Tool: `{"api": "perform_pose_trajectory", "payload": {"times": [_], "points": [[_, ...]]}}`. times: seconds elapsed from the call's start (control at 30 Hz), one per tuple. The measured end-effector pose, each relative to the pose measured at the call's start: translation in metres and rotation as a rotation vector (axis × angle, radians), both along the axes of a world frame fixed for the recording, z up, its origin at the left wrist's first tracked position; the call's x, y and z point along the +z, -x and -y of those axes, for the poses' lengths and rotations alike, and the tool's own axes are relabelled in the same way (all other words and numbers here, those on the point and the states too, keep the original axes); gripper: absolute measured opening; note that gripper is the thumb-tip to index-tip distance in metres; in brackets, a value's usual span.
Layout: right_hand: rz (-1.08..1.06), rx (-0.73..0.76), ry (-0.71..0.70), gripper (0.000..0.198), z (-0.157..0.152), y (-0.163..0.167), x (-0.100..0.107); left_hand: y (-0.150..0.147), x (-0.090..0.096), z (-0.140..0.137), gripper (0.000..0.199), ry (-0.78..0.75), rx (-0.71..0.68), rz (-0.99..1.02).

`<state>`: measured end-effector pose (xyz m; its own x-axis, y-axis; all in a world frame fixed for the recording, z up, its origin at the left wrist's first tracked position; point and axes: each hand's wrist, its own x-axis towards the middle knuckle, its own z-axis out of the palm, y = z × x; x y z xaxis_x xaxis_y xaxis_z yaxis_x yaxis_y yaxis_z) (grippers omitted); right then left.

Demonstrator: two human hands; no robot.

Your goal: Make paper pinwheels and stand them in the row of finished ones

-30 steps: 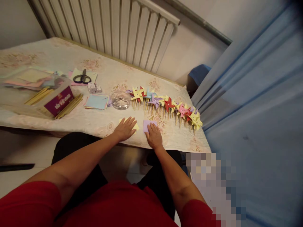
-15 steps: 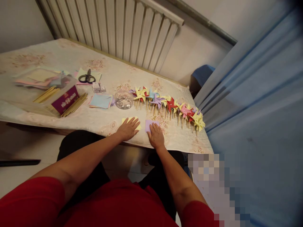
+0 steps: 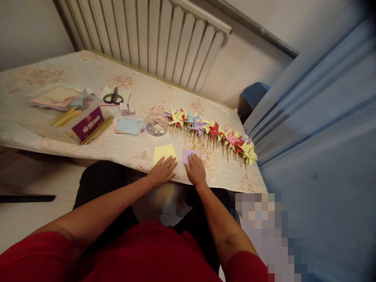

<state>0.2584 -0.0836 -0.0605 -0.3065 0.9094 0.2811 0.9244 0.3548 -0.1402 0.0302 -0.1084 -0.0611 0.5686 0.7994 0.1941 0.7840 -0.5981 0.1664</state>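
My left hand (image 3: 163, 170) lies with its fingers spread over the near part of a yellow square of paper (image 3: 163, 152). To its right, my right hand (image 3: 195, 169) rests open on a smaller-looking purple sheet of paper (image 3: 187, 155), covering its lower right part. Both sheets lie close to the table's near edge. Just beyond them, a row of paper pinwheels (image 3: 215, 131) on thin sticks runs to the right, in yellow, red, blue, purple and pink. A round clear dish (image 3: 156, 126) of small shiny pieces is left of the pinwheels.
Left on the flowered tablecloth (image 3: 126, 150) are a stack of blue paper squares (image 3: 128, 126), small boxes (image 3: 127, 109) and black scissors (image 3: 113, 97). Farther left, wooden sticks (image 3: 98, 130) lie by a clear package with a purple label (image 3: 88, 124). A blue curtain (image 3: 317, 129) hangs at the right.
My left hand has slid back toward the near edge, uncovering more of the yellow paper. The right hand stays on the purple sheet. The whole view has shifted slightly.
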Motion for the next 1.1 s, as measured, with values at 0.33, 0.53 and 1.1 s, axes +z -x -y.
{"api": "perform_pose_trajectory", "payload": {"times": [0.33, 0.53, 1.1], "points": [[-0.011, -0.009, -0.004, 0.049, 0.001, 0.001, 0.001, 0.057, 0.03, -0.058, 0.045, 0.054, 0.423, 0.156], [-0.018, -0.007, -0.002, 0.05, 0.001, 0.0, 0.0, 0.05, 0.04, -0.086, 0.041, 0.18, 0.341, 0.011], [-0.006, -0.01, -0.015, 0.049, 0.001, 0.001, 0.001, 0.021, 0.076, -0.106, 0.056, 0.443, 0.396, -0.188]]}}
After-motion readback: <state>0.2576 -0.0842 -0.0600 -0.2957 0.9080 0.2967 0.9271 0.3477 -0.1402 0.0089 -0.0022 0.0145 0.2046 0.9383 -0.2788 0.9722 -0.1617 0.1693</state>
